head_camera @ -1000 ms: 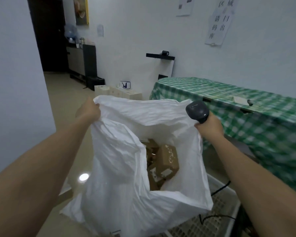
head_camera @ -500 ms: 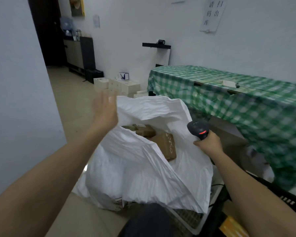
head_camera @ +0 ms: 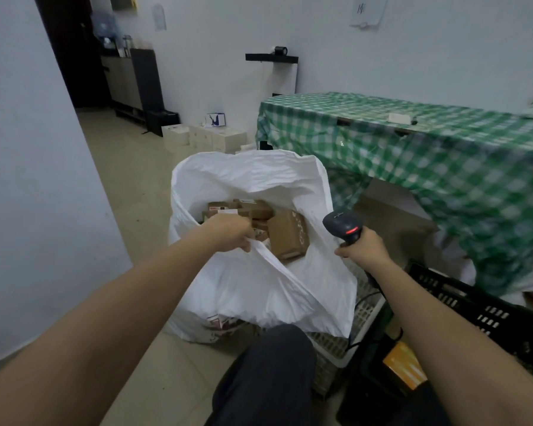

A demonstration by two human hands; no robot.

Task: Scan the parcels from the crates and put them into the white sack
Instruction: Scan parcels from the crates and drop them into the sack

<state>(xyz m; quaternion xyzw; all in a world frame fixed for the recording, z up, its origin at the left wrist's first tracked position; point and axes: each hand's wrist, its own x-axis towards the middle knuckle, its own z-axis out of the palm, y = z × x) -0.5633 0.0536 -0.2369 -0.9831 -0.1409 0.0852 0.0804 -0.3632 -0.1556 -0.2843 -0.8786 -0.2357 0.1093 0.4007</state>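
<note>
The white sack (head_camera: 253, 290) stands open on the floor in front of me, with several brown cardboard parcels (head_camera: 288, 235) inside. My left hand (head_camera: 230, 232) grips the sack's near rim. To its right, my right hand (head_camera: 362, 249) holds a dark handheld scanner (head_camera: 342, 224) with a red light on it, just beside the sack's right edge. A white crate (head_camera: 345, 342) sits partly under the sack, and a black crate (head_camera: 480, 315) stands further right; their contents are mostly hidden.
A table with a green checked cloth (head_camera: 428, 149) stands at the right. Small white boxes (head_camera: 203, 138) lie on the floor by the far wall. A blue-grey wall (head_camera: 31, 179) closes the left side. My dark-trousered knee (head_camera: 268, 373) is at the bottom, an orange item (head_camera: 405, 367) beside it.
The sack was held up high by both hands, then lowered to the floor. My left hand let go, then came down and took the near rim. The scanner hand dropped lower.
</note>
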